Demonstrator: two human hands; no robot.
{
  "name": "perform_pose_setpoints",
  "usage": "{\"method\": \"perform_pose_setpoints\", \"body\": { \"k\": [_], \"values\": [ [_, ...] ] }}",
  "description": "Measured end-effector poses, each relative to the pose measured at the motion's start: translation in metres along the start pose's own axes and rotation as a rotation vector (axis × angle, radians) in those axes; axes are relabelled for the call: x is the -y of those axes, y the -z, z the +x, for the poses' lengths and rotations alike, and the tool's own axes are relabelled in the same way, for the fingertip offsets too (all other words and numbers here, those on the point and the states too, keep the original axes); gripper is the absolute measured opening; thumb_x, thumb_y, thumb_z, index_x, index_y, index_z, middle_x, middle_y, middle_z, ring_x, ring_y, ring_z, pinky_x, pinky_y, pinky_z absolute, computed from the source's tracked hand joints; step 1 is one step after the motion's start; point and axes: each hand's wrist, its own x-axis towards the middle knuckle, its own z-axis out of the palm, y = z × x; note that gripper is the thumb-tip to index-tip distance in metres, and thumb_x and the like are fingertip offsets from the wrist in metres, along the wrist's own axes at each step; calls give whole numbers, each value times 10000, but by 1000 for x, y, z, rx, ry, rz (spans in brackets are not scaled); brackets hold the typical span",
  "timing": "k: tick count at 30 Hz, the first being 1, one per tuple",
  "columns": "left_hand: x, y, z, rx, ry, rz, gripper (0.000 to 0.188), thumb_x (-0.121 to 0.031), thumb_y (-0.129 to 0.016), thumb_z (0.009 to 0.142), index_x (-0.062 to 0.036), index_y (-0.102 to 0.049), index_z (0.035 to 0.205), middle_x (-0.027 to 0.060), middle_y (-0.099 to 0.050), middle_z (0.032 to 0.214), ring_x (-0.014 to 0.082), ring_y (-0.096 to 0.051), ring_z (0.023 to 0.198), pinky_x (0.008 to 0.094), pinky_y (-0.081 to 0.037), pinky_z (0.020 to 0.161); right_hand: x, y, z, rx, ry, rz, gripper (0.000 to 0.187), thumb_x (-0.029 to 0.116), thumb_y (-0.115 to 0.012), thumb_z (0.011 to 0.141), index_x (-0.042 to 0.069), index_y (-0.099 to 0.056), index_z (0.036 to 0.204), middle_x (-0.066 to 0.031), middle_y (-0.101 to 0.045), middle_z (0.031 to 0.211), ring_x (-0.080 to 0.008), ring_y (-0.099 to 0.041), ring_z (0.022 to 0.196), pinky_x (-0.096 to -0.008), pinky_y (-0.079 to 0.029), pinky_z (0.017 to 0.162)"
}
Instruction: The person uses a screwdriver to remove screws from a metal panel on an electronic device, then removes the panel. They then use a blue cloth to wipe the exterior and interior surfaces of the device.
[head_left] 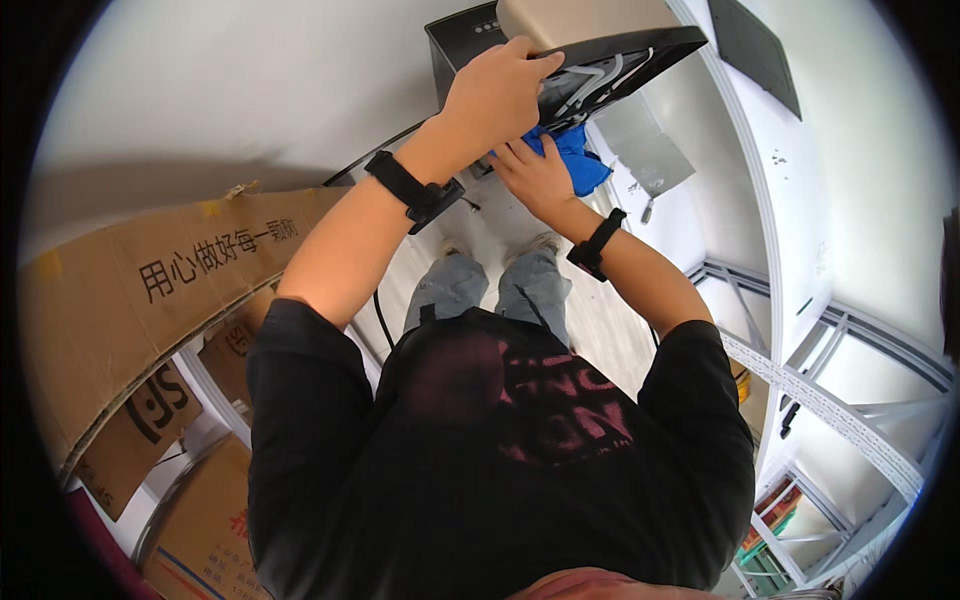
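Observation:
At the top of the view, my left hand [496, 92] grips the black rim of a tilted black lid-like panel [668, 46] with its fingers closed over the edge. A beige rounded part [590, 18] sits on the panel's upper side. White tubes or cables [603, 80] show in its hollow underside. Just below, my right hand [540, 182] is on a crumpled blue cloth [584, 165], its fingers bent against it. Some fingertips are hidden in the folds. A black box-shaped body [455, 50] with small round buttons stands behind my left hand.
Large cardboard boxes [110, 300] line the left side. A white metal shelf frame [840, 430] stands on the right. A grey flat panel [645, 150] hangs by a white wall near the cloth. A black cable [383, 320] runs beside my legs.

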Motion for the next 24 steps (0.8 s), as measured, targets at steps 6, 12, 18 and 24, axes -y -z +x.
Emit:
{"method": "perform_pose_setpoints", "body": {
  "k": [6, 12, 18, 24],
  "values": [
    [4, -5, -2, -49, 0, -46, 437, 22, -608, 765, -179, -666, 1149, 65, -611, 1031, 265, -611, 877, 336, -514, 752, 18, -45, -9, 18, -49, 57, 258, 213, -567, 827, 135, -660, 1054, -52, -497, 1308, -194, -408, 1243, -472, -417, 872],
    [1, -5, -4, -6, 27, -124, 498, 75, -581, 782, -175, -630, 1210, 72, -601, 1086, 267, -602, 914, 331, -499, 774, 44, -86, -21, 110, -125, 116, 261, 189, -586, 805, 124, -669, 1045, -57, -502, 1287, -202, -417, 1221, -476, -415, 886],
    [-8, 6, -4, 60, 83, -127, 509, 91, -574, 788, -171, -621, 1221, 89, -594, 1106, 272, -600, 914, 329, -495, 776, 54, -92, -12, 220, -206, 273, 304, 144, -638, 756, 135, -668, 1058, -53, -493, 1272, -212, -416, 1232, -481, -409, 903],
    [-11, 3, -1, 49, 97, -182, 533, 117, -566, 784, -164, -616, 1234, 101, -592, 1105, 254, -586, 864, 308, -488, 753, 47, -121, -57, 387, -551, 853, 566, 10, -618, 694, 271, -609, 1196, -59, -458, 1365, -278, -429, 1268, -514, -401, 963]
  ]
}}
